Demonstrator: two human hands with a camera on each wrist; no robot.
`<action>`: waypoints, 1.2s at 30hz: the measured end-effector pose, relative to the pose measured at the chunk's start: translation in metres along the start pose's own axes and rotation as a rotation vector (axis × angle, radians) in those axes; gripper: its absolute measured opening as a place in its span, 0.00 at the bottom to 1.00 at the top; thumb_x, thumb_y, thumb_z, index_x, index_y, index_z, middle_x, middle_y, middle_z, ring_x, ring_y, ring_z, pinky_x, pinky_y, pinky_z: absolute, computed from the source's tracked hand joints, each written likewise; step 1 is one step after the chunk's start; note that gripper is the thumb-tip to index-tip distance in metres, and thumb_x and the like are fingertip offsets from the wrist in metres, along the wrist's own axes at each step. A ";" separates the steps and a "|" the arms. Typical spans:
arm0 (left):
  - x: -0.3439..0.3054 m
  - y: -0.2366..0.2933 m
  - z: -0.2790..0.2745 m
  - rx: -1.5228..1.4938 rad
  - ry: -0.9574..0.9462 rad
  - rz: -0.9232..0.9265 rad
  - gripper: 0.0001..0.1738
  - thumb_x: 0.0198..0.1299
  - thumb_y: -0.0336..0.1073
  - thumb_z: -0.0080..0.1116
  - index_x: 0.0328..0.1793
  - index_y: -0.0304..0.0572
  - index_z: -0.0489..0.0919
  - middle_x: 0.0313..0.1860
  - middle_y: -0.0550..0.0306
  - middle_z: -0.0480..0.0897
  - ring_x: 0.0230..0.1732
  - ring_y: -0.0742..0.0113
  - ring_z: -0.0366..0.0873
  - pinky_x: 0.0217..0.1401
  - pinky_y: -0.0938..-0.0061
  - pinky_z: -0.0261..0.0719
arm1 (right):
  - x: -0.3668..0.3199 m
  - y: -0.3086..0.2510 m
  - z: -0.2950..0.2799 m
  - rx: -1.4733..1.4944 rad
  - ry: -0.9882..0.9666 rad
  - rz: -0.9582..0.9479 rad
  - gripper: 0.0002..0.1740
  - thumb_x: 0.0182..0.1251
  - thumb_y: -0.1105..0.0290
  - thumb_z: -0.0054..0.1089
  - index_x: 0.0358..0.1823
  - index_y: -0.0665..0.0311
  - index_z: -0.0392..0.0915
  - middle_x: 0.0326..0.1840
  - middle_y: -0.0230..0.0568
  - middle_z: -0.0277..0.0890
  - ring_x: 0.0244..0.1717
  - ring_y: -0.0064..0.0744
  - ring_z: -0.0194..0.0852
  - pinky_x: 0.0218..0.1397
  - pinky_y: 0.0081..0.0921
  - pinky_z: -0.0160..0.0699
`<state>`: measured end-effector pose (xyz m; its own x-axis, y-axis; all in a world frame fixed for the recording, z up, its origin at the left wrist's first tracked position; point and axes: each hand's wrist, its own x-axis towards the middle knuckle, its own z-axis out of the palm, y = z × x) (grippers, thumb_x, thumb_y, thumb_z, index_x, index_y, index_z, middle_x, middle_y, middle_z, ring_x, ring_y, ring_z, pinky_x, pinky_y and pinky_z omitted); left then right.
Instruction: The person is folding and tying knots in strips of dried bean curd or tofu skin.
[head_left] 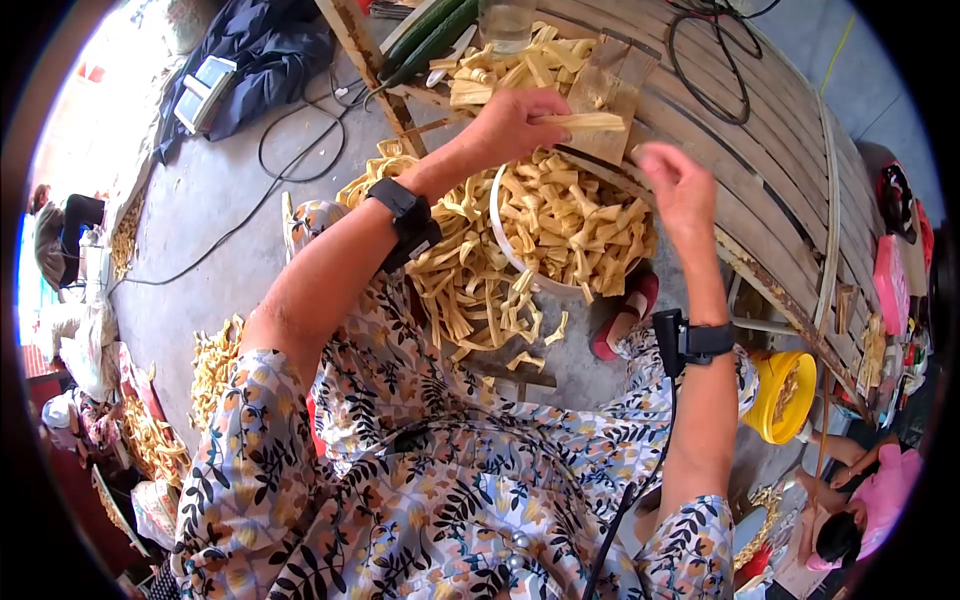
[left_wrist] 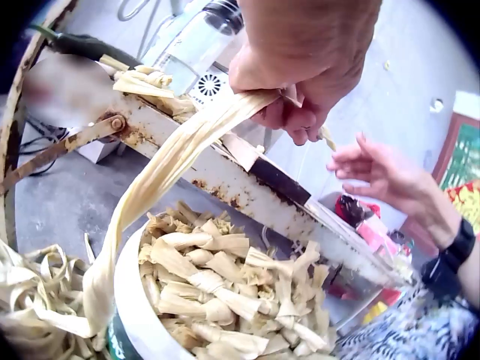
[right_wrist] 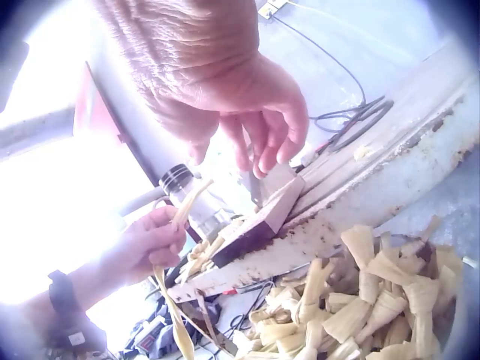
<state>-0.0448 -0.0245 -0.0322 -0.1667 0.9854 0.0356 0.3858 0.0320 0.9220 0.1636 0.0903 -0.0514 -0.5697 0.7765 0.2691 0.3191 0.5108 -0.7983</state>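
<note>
Slatted wood of a desk (head_left: 760, 150) fills the upper right of the head frame, and grey floor (head_left: 230, 200) spreads at the left of it. The left hand (head_left: 512, 125), at the upper centre, has its grip clamped on a pale yellow strip (head_left: 595, 122). One short part of it points to the right, beyond the fingertips. In the left wrist frame, the longer part hangs from the grip down to the lower left, beside the rim of a white bucket (head_left: 497, 215). This bucket, at the centre of the head frame, is full of knotted pieces (head_left: 575, 215). More loose strips (head_left: 455, 270) lie to the left of it. The right hand (head_left: 683, 190) is to the right of the strip, apart from it; its fingers are loosely bent and nothing is seen between them. In the right wrist frame, they hang near a wooden block (right_wrist: 281, 206).
</note>
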 end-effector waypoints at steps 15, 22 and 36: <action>-0.024 0.005 0.007 0.245 -0.226 0.155 0.08 0.51 0.38 0.62 0.32 0.41 0.79 0.24 0.64 0.78 0.25 0.80 0.73 0.25 0.78 0.71 | -0.030 -0.015 0.016 0.311 -0.752 0.425 0.14 0.57 0.63 0.58 0.29 0.70 0.79 0.11 0.24 0.64 0.11 0.12 0.55 0.14 0.14 0.52; -0.020 -0.014 0.017 -0.275 -0.381 -0.016 0.16 0.63 0.43 0.47 0.41 0.36 0.75 0.21 0.67 0.73 0.17 0.85 0.64 0.16 0.89 0.62 | -0.022 -0.058 0.004 1.092 -0.782 0.277 0.21 0.56 0.62 0.59 0.48 0.66 0.74 0.14 0.26 0.68 0.13 0.12 0.60 0.20 0.09 0.63; -0.021 -0.016 0.065 -0.936 0.067 -0.366 0.12 0.62 0.35 0.47 0.44 0.31 0.72 0.28 0.58 0.77 0.19 0.78 0.70 0.26 0.85 0.73 | -0.029 -0.041 0.028 -0.323 0.091 -0.326 0.15 0.49 0.60 0.62 0.35 0.61 0.78 0.33 0.34 0.73 0.37 0.34 0.68 0.41 0.27 0.68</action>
<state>0.0111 -0.0349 -0.0729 -0.1936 0.9291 -0.3151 -0.5629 0.1578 0.8113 0.1458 0.0370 -0.0415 -0.6153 0.5785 0.5354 0.3623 0.8108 -0.4596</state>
